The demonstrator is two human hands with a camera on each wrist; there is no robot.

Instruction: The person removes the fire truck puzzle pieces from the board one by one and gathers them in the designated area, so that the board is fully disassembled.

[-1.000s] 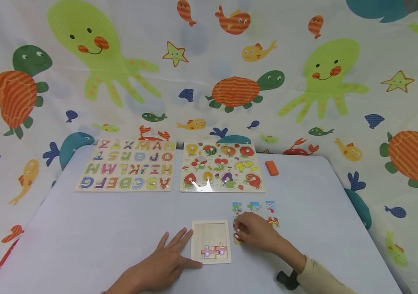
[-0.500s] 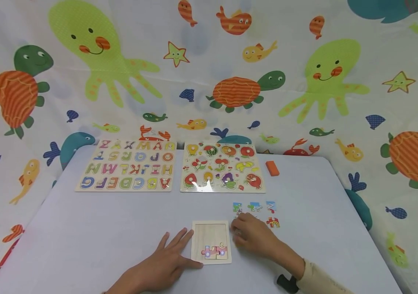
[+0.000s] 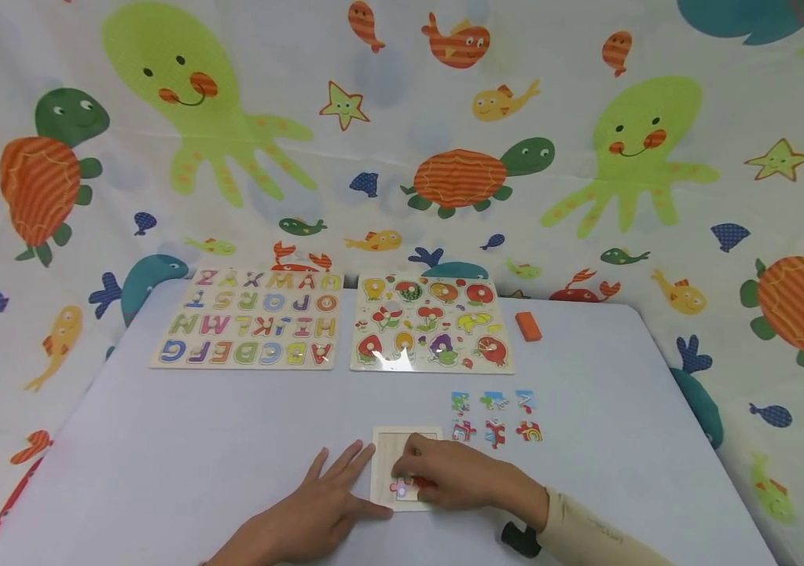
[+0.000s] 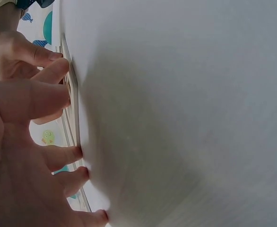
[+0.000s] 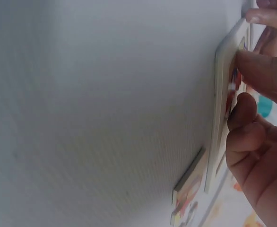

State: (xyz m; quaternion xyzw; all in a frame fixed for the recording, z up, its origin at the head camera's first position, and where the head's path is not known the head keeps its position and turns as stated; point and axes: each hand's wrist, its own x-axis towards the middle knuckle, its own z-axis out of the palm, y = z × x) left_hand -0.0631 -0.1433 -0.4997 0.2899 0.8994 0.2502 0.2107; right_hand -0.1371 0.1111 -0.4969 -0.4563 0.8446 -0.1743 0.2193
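A small square wooden puzzle tray [image 3: 380,472] lies on the table before me. Inside, a pink jigsaw piece [image 3: 402,491] shows at the bottom, partly covered by my right hand. My left hand [image 3: 324,503] lies flat with spread fingers, its fingertips and thumb touching the tray's left and lower edges. Over the tray, my right hand [image 3: 451,473] pinches a jigsaw piece [image 5: 235,81] with red on it between thumb and fingers, mostly hidden by them. To the right lie several loose jigsaw pieces [image 3: 495,433] in two rows.
A wooden alphabet board [image 3: 249,318] and a fruit board [image 3: 432,324] stand side by side at the back. Right of them lies an orange block [image 3: 528,326]. A black device [image 3: 520,539] is at my right wrist. Behind hangs a sea-animal curtain [image 3: 402,102].
My right hand has picked up a jigsaw piece from beside the tray and moved left over the tray with it. The left hand has stayed at the tray's edge.
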